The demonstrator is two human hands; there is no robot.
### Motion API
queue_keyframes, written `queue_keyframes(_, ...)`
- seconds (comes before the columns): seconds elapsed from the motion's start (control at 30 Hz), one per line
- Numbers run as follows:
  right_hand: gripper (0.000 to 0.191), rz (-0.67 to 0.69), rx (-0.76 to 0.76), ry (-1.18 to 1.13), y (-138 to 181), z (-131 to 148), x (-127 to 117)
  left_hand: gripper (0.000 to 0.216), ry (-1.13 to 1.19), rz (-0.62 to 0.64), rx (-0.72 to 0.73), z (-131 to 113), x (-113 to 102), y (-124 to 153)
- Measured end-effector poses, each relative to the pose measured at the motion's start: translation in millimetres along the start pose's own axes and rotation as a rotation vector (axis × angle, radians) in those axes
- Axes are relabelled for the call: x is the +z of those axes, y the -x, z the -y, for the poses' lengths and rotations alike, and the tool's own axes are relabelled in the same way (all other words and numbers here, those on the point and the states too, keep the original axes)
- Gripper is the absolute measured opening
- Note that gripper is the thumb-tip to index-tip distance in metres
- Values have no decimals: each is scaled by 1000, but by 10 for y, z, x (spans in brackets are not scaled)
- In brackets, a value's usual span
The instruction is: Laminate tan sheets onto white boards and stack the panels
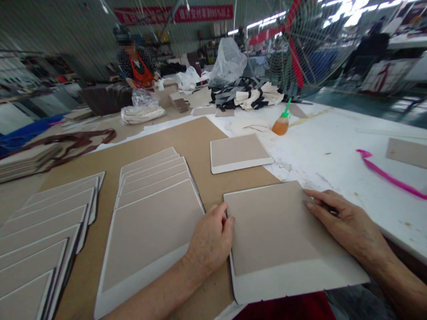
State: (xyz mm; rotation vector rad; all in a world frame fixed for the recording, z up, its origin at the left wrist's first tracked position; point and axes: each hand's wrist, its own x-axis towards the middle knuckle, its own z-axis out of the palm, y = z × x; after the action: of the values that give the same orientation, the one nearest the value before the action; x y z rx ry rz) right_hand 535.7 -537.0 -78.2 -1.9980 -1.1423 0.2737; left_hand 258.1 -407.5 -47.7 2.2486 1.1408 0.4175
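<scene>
A flat beige panel (pixel 273 226) with a pale border, wider along its near side, lies in front of me at the table's near edge. My left hand (pixel 211 235) is closed on its left edge, thumb and fingertips pressed together there. At the upper right edge, my right hand (pixel 336 218) pinches the same panel between thumb and forefinger. Left of it lies an overlapping row of similar panels (pixel 156 222), and my left forearm crosses over their near end. Another similar panel (pixel 238 151) rests alone beyond the held one.
More overlapping panels (pixel 43 240) fan out at far left. Brown board (pixel 200 129) covers part of the white table (pixel 320 146). An orange-filled bottle (pixel 281 123), a pink strip (pixel 388 175) and fabric scraps (pixel 247 93) lie beyond. A person (pixel 138 62) stands opposite; a large fan (pixel 300 49) is behind.
</scene>
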Motion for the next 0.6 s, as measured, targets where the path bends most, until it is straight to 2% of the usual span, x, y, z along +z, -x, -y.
queue_keyframes(0.17,39,-1,-35,19,-8,-25,33,15,-24,19,-8,4,5,-20)
queue_keyframes(0.43,38,21,-79,53,9,86,37,11,-7,6,23,87,37,-41)
queue_keyframes(0.6,40,19,-87,104,6,87,45,11,-19,43,-3,39,7,-44)
